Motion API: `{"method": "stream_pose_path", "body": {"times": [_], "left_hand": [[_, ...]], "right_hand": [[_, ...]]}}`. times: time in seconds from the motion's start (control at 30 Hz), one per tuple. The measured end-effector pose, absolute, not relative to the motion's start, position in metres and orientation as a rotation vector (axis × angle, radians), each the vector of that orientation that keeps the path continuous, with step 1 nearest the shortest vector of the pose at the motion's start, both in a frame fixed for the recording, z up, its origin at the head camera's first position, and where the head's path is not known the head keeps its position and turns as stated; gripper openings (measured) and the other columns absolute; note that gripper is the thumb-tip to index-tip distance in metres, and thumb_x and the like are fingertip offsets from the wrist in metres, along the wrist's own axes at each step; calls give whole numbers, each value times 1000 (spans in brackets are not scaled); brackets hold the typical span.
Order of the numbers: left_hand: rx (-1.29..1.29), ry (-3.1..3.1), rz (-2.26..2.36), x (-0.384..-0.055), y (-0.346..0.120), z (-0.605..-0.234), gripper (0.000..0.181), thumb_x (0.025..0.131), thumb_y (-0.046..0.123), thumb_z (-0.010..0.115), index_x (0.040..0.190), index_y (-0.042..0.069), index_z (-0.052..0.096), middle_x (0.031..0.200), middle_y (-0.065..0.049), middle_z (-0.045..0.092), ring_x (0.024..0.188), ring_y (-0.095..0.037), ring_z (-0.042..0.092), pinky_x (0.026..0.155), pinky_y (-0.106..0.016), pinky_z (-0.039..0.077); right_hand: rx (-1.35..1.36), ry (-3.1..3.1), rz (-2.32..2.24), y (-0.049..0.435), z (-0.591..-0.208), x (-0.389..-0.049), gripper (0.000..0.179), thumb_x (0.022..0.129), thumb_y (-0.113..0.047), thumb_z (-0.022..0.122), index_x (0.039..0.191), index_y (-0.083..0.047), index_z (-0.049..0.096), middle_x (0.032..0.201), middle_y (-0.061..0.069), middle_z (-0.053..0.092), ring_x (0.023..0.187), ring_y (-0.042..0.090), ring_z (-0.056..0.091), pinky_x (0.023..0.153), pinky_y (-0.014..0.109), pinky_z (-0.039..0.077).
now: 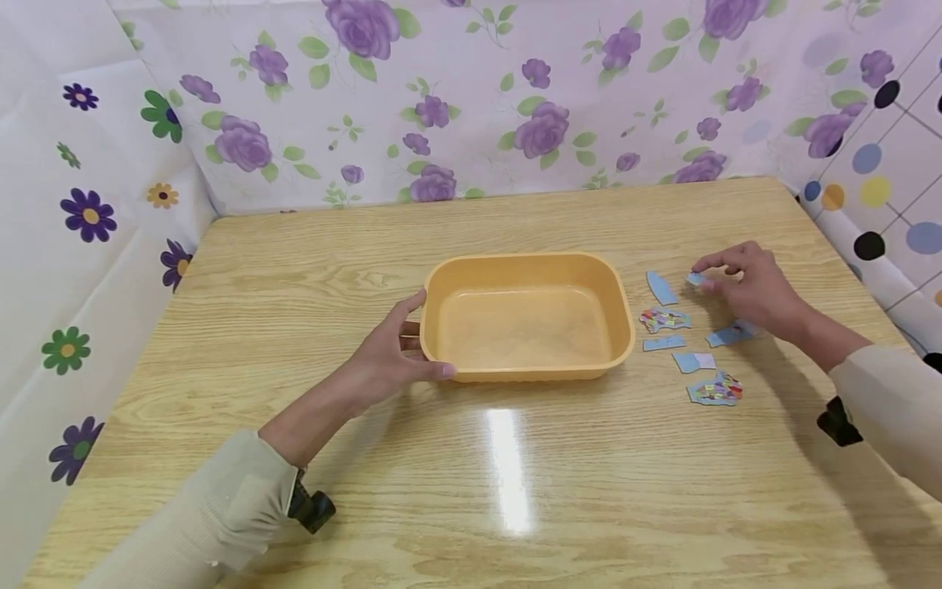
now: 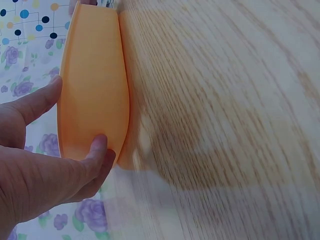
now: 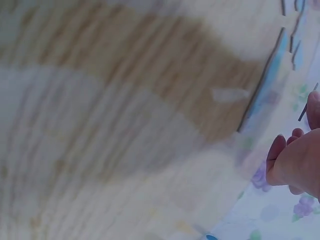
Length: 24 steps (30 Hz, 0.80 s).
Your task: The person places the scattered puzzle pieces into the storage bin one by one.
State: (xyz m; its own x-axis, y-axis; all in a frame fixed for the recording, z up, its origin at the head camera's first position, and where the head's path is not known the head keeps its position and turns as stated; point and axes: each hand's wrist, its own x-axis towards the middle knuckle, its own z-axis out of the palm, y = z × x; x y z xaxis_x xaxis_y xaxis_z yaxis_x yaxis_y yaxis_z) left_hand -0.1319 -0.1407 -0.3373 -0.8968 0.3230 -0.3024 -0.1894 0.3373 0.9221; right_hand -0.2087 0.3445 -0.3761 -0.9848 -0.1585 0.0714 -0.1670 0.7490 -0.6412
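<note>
A yellow-orange plastic basin (image 1: 526,375) sits on the wooden table with nothing in it. My left hand (image 1: 393,352) grips its left end, the thumb at the near corner and the fingers against the side. In the left wrist view the left hand (image 2: 55,170) holds the basin wall (image 2: 95,80) between thumb and fingers. My right hand (image 1: 758,290) pinches a small light-blue puzzle piece (image 1: 695,279) just above the table, right of the basin. Under that hand lies a long blue piece (image 1: 728,334), partly hidden. The right wrist view shows the right hand (image 3: 295,160) at its edge.
More flat pieces lie right of the basin: a pointed blue one (image 1: 661,288), a multicoloured one (image 1: 665,319), a blue strip (image 1: 664,343), a blue-and-lilac one (image 1: 694,361) and another multicoloured one (image 1: 716,389). Flowered cloth (image 1: 471,106) hangs behind the wooden table (image 1: 625,491).
</note>
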Motion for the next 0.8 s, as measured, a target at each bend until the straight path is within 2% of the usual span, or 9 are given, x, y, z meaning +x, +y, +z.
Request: {"method": "stream_pose_path", "body": {"times": [0.5, 0.8], "left_hand": [[104, 2174, 1582, -132, -140, -337, 111, 74, 9, 84, 156, 22, 9, 136, -21, 39, 119, -35, 55, 93, -37, 51], [94, 2194, 1565, -132, -140, -336, 111, 74, 10, 84, 156, 21, 9, 135, -21, 41, 117, -34, 57, 94, -36, 50]], "right_hand": [[262, -2945, 1096, 336, -357, -214, 30, 98, -17, 57, 121, 1, 62, 123, 23, 41, 109, 42, 40, 75, 41, 40], [287, -2946, 1112, 322, -346, -217, 31, 98, -21, 58, 122, -1, 62, 124, 21, 41, 109, 40, 41, 79, 47, 40]]}}
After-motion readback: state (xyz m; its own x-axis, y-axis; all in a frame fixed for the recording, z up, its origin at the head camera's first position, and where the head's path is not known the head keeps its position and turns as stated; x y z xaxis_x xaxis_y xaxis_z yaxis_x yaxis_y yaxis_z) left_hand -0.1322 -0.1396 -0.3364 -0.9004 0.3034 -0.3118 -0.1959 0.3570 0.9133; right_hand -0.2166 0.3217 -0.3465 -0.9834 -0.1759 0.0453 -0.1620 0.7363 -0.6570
